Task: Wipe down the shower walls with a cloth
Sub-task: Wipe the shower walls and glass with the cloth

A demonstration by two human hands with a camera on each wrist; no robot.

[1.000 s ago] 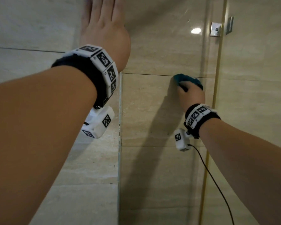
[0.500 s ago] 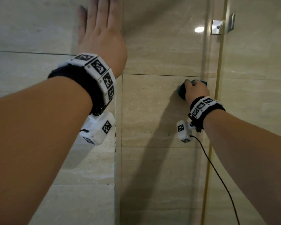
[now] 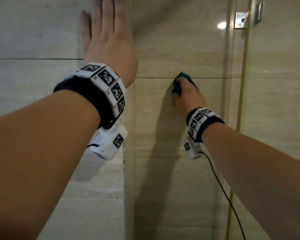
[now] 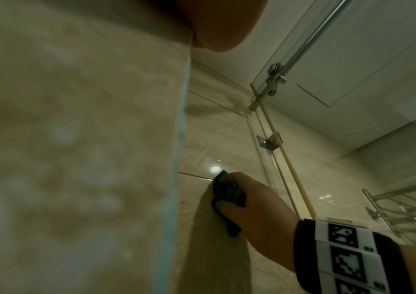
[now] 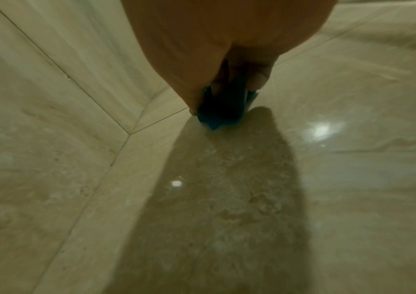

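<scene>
Both of our hands are reaching up to the shower. Our right hand [image 3: 189, 96] is squeezing a small teal cloth [image 3: 177, 85] and pressing it against the tan stone wall [image 3: 163, 118]. Our fingers [image 4: 229, 180] are curling around the cloth, which is bunching up and sitting right on a thin line between two tiles [image 3: 154, 78]. Our hand is making a dark shadow on the wall below it. Our left hand [image 3: 109, 47] is lying flat, with straight fingers, on the glass panel [image 3: 100, 179] beside the wall, and it is gripping nothing. We are wearing black bands with white checkered blocks on both wrists. A black cord [image 3: 222, 187] is hanging down from the right one. A gold strip [image 3: 241, 101] is running down the wall, just right of the cloth. A shiny metal clip [image 3: 240, 19] is sitting up high near it.
</scene>
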